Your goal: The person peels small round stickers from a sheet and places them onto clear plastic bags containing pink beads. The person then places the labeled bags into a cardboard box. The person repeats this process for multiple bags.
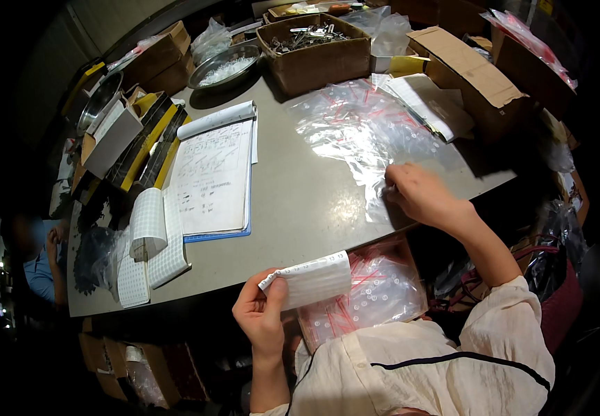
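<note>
Between the thumb and fingers of my left hand [264,312] is a sheet of small white stickers [314,279], its free end stretching to the right. My right hand [418,193] is closed, fingertips down at the near edge of clear zip bags [355,149] with red strips, spread over the grey table. Whether a sticker or a bag edge is in those fingers is too small to tell. Under the sticker sheet, at my lap, a box [421,295] holds more clear red-striped bags, several with small round white marks.
A clipboard with written papers [210,187] lies left of centre, beside folded sticker sheets [149,232]. Along the back stand a carton of metal parts [314,69], a metal bowl [224,69] and cardboard boxes [466,66]. Another person [45,260] sits at far left.
</note>
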`<control>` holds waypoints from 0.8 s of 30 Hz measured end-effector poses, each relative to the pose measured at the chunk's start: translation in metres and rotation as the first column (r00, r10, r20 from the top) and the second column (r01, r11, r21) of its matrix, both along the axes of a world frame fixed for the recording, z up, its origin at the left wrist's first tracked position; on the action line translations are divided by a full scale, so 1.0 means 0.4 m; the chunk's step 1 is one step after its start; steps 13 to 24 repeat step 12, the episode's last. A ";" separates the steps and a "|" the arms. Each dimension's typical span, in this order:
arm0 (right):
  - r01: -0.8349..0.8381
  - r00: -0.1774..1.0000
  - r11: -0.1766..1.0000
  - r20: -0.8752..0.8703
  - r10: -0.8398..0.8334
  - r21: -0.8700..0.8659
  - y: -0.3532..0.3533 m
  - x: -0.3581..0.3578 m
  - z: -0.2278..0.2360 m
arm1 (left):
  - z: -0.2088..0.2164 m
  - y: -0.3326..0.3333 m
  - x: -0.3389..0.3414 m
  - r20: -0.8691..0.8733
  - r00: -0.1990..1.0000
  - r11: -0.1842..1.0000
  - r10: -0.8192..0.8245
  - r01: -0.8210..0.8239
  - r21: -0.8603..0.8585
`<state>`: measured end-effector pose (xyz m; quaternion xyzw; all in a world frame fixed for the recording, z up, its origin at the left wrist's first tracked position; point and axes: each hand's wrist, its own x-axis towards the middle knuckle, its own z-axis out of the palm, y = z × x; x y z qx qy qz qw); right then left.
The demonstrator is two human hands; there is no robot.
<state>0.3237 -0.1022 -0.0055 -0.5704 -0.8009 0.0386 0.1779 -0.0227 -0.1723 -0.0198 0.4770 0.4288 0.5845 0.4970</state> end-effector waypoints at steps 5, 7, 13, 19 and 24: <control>-0.118 0.992 0.900 -0.017 0.122 -0.420 -0.057 -0.029 0.110 | 0.020 -0.006 -0.003 0.030 1.000 1.000 -0.003 0.002 0.010; -0.244 0.969 0.895 -0.141 0.205 -0.375 -0.081 -0.061 0.124 | 0.026 -0.002 0.007 0.036 0.999 1.000 -0.011 0.011 0.017; -0.484 0.799 0.874 -0.431 0.419 -0.048 -0.102 -0.111 0.129 | 0.019 -0.003 0.045 -0.087 0.995 0.997 -0.048 0.054 0.061; -0.484 0.799 0.874 -0.431 0.419 -0.048 -0.102 -0.111 0.129 | 0.019 -0.003 0.045 -0.087 0.995 0.997 -0.048 0.054 0.061; -0.484 0.799 0.874 -0.431 0.419 -0.048 -0.102 -0.111 0.129 | 0.019 -0.003 0.045 -0.087 0.995 0.997 -0.048 0.054 0.061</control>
